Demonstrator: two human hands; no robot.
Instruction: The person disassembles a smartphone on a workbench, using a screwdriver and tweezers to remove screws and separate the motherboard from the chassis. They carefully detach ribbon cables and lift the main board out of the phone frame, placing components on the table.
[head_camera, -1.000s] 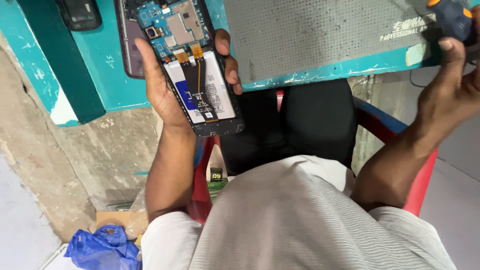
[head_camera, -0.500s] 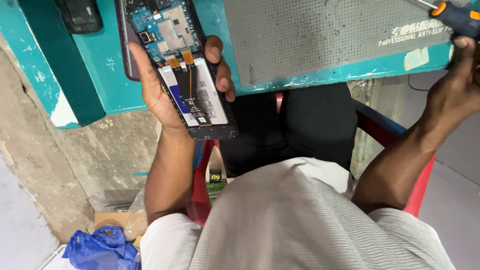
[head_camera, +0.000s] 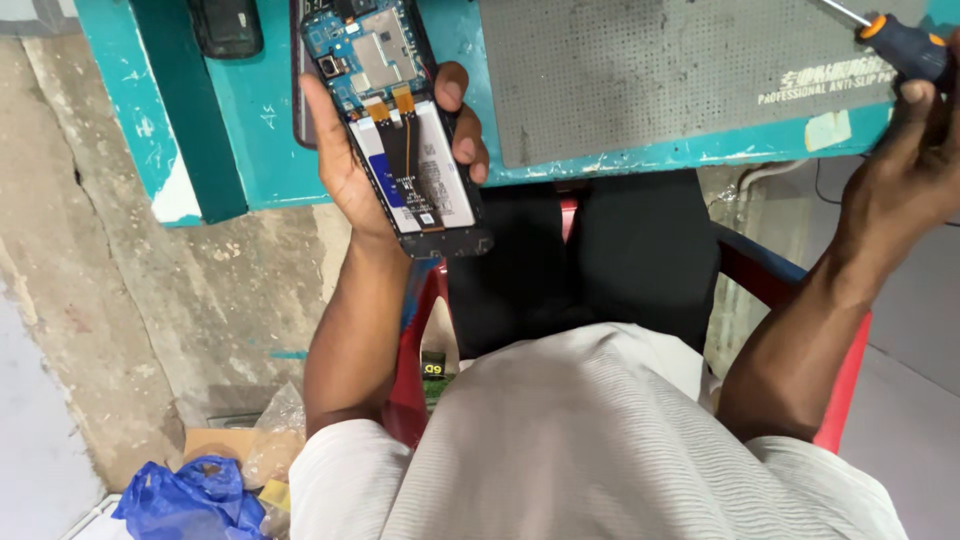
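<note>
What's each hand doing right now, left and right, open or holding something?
Left hand: closed around an opened phone, its circuit board and battery exposed.
Right hand: closed on a screwdriver with a dark blue and orange handle, over the grey mat.

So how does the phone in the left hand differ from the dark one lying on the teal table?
The opened phone is held in the left hand, back cover off, showing circuit board and battery. The dark phone lies untouched on the teal table, closed up and partly cut off by the frame. Both are slim rectangles.
</note>
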